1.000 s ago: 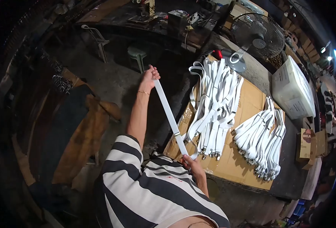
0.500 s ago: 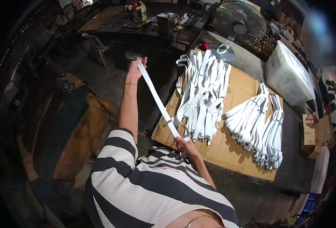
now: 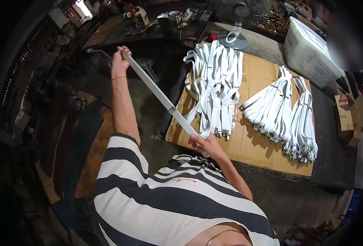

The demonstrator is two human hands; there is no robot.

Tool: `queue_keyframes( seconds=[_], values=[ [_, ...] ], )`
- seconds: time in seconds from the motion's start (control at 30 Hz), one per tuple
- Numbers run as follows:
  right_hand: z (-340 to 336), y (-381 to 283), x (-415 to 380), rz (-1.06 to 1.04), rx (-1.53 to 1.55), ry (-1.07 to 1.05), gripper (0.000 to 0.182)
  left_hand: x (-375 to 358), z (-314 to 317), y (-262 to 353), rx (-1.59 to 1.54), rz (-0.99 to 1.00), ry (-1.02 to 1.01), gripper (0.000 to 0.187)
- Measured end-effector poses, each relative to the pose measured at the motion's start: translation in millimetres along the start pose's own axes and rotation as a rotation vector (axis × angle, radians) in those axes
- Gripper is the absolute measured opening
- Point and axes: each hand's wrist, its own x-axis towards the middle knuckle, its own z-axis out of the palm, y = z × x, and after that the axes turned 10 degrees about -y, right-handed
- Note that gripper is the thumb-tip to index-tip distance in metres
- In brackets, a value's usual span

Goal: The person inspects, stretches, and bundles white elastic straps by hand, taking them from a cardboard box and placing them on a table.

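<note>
A white strap (image 3: 159,95) with a dark band partway along it runs taut and slanted between my two hands. My left hand (image 3: 120,58) is closed around its upper end, out over the floor at the upper left. Close to my body, the fingers of my right hand (image 3: 206,145) grip the lower end, by the front edge of the cardboard sheet (image 3: 253,143). Just beyond that hand lies a heap of similar white straps (image 3: 214,82), with metal ends toward me. On the right are two tied bundles of white straps (image 3: 273,108), also metal-ended.
Behind the cardboard stands a fan (image 3: 235,39). A white plastic bin (image 3: 308,53) is at the back right, with a small carton (image 3: 347,119) nearer. Brown and dark sheets (image 3: 85,147) hang or lie at the left. A machine (image 3: 138,16) stands on the far bench.
My left hand has moved outward to the left, drawing the strap along. My right hand stays on the strap, slightly farther right. The view has shifted.
</note>
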Motion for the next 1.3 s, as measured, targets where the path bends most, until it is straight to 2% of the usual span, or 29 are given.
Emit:
queue_keyframes(
  seconds=[0.03,0.13,0.2,0.37,0.43,0.47,0.53,0.6,0.63,0.67,0.73,0.8,0.83,0.87,0.93,0.97,1.0,1.07,1.1,1.13,1.17,1.2,1.27,1.3],
  values=[
    [-0.7,-15.4,-6.7,-0.031,-0.015,-0.059,0.034,13.6,-3.7,10.0,0.045,-0.007,-0.025,0.020],
    [-3.6,-35.8,-30.3,-0.098,-0.140,0.010,0.035,36.9,0.7,37.8,0.153,0.024,-0.001,0.017],
    [-6.1,-67.3,-63.6,-0.101,-0.224,0.026,0.033,53.6,-2.8,55.6,0.285,0.077,0.121,0.021],
    [9.3,-121.4,-143.9,-0.104,-0.080,0.115,0.023,83.0,-0.3,105.5,0.314,0.168,0.243,0.015],
    [10.1,-127.7,-163.9,-0.032,-0.082,0.132,0.024,97.2,3.1,124.1,0.299,0.165,0.260,0.014],
    [4.0,-130.4,-175.7,0.055,-0.121,0.062,0.014,101.9,2.2,133.3,0.284,0.164,0.279,0.015],
    [14.2,-138.2,-191.7,0.071,-0.086,0.162,0.017,114.2,-3.2,156.7,0.186,0.147,0.301,0.014],
    [23.5,-143.5,-207.6,0.108,-0.067,0.240,0.017,124.8,-17.4,181.0,0.126,0.142,0.225,0.015],
    [27.2,-142.4,-217.9,0.185,-0.062,0.315,0.016,120.6,-10.2,183.2,0.118,0.125,0.225,0.016],
    [24.6,-136.3,-227.1,0.142,-0.186,0.286,0.014,117.5,-6.0,183.0,0.137,0.140,0.238,0.015],
    [30.2,-141.4,-241.4,0.197,-0.277,0.339,0.015,129.9,-15.0,195.1,0.192,0.117,0.199,0.013],
    [38.3,-159.6,-241.9,0.117,-0.406,0.319,0.017,136.6,-17.3,208.1,0.100,0.079,0.174,0.012],
    [35.9,-160.5,-254.9,0.214,-0.413,0.237,0.021,141.1,-20.2,213.4,0.084,0.087,0.169,0.013],
    [40.6,-158.7,-256.3,0.215,-0.408,0.239,0.021,144.1,-23.7,219.2,0.087,0.082,0.168,0.013],
    [51.0,-156.7,-257.2,0.043,-0.817,0.357,0.016,148.3,-25.5,218.7,0.026,0.067,0.114,0.014],
    [55.6,-158.5,-257.1,0.132,-0.592,0.417,0.015,152.4,-19.2,218.2,0.027,0.066,0.242,0.014],
    [59.4,-162.3,-253.8,0.135,-0.591,0.422,0.015,154.6,-17.4,212.4,0.026,0.060,0.240,0.014],
    [63.2,-164.6,-249.0,0.274,-0.349,0.507,0.018,147.6,-18.4,197.5,0.112,0.117,0.203,0.014],
    [63.9,-162.1,-248.1,0.317,-0.268,0.539,0.020,157.0,-23.4,196.6,0.111,0.015,0.243,0.013],
    [60.5,-148.3,-251.8,0.270,-0.226,0.563,0.037,161.9,-25.7,183.9,0.282,0.048,0.310,0.014],
    [58.1,-139.5,-251.7,0.220,-0.186,0.587,0.053,163.8,-28.7,174.1,0.279,0.048,0.257,0.014],
    [57.2,-139.5,-246.0,0.222,-0.194,0.589,0.053,165.1,-31.6,166.0,0.274,0.048,0.204,0.015],
    [54.2,-143.1,-231.5,0.220,-0.006,0.556,0.043,172.4,-37.0,149.7,0.243,-0.017,0.214,0.013],
    [51.4,-141.1,-224.3,0.152,0.022,0.538,0.029,173.8,-35.2,134.5,0.329,0.033,0.225,0.013]
  ],
)
